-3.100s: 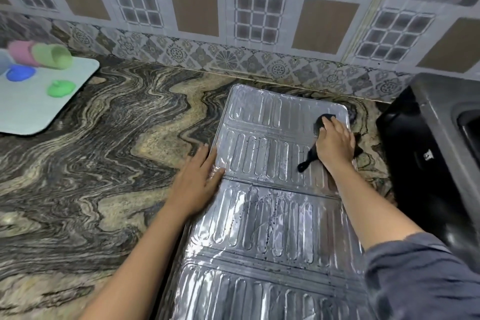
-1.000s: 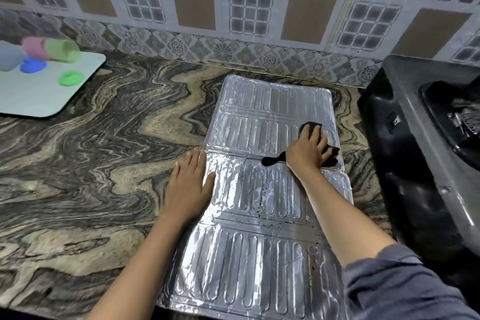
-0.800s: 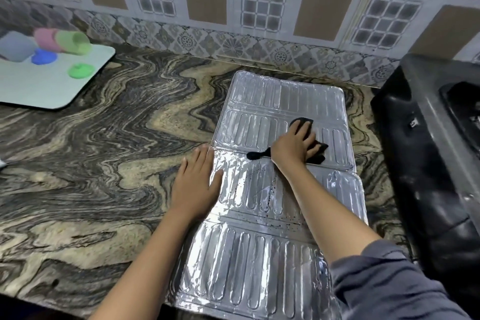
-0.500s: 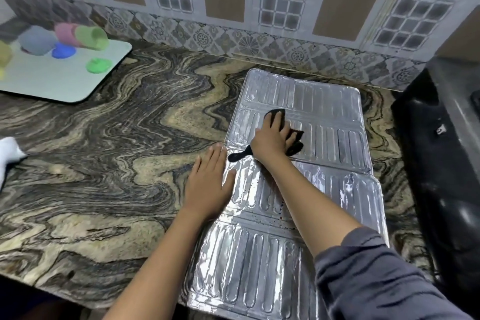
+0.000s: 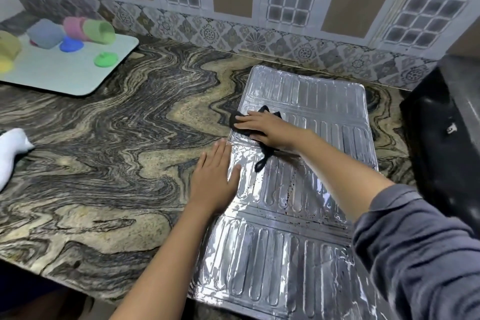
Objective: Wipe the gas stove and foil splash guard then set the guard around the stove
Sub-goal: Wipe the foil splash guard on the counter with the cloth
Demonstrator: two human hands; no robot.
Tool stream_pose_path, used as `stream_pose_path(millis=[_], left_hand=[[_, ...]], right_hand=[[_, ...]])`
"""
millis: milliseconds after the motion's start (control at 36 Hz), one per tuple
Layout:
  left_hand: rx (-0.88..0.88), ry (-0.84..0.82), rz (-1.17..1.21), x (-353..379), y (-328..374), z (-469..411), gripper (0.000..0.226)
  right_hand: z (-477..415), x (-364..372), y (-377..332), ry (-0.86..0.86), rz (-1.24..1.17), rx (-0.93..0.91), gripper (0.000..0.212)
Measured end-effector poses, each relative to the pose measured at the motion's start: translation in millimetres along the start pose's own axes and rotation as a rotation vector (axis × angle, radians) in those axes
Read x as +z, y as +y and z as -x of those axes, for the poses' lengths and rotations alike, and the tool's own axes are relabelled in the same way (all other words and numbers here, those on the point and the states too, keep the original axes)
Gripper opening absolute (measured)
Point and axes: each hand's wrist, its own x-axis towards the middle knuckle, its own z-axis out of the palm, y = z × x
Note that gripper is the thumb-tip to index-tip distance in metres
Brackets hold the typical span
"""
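On the far left a tray (image 5: 78,80) holds what look like plastic cups, blurred. My left hand (image 5: 214,182) lies flat, fingers straight, thumb on the edge of the foil splash guard (image 5: 298,215), which lies flat on the counter (image 5: 117,163). My right hand (image 5: 267,128) presses a black cloth (image 5: 235,119) onto it, fingers straight. The gas stove (image 5: 441,143) stands just beside it.

Most of the black cloth (image 5: 235,122) is hidden under the right hand (image 5: 267,128); only a bunched edge at the hand's 9 o'clock and a thin tail at its 6 o'clock show. The sleeve (image 5: 420,254) covers the 4 o'clock corner of the foil splash guard (image 5: 311,101). The frame's edge crops the gas stove (image 5: 441,143) at 3 o'clock. At 9 o'clock a white object (image 5: 10,153) is cut off and cannot be identified. The cups at 10 o'clock are blurred, and the yellow cup (image 5: 7,47) is cropped.
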Motion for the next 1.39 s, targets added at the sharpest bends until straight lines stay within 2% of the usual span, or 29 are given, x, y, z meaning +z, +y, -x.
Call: stream_pose_path(millis=[139, 389, 528, 667, 778, 1028, 1389], left_hand=[[-0.008, 0.009, 0.019, 1, 1, 1, 0.060], [-0.010, -0.006, -0.016, 4, -1, -1, 0.066], [-0.007, -0.012, -0.027, 4, -1, -1, 0.067], [-0.012, -0.007, -0.028, 4, -1, 0, 0.061], [-0.009, 0.001, -0.022, 3, 0, 0, 0.066], [-0.004, 0.006, -0.018, 1, 1, 0, 0.070], [0.004, 0.021, -0.017, 3, -1, -1, 0.065]], right_hand=[[16, -11, 10, -0.036, -0.016, -0.117, 0.049], [59, 6, 32, 0.074, -0.113, -0.002, 0.058], [88, 17, 42, 0.200, -0.182, 0.152, 0.047], [122, 26, 52, 0.314, -0.208, 0.319, 0.046], [146, 28, 55, 0.373, -0.219, 0.479, 0.044], [179, 29, 48, 0.369, -0.185, 0.850, 0.045], [181, 31, 48, 0.598, -0.215, 1.033, 0.044]])
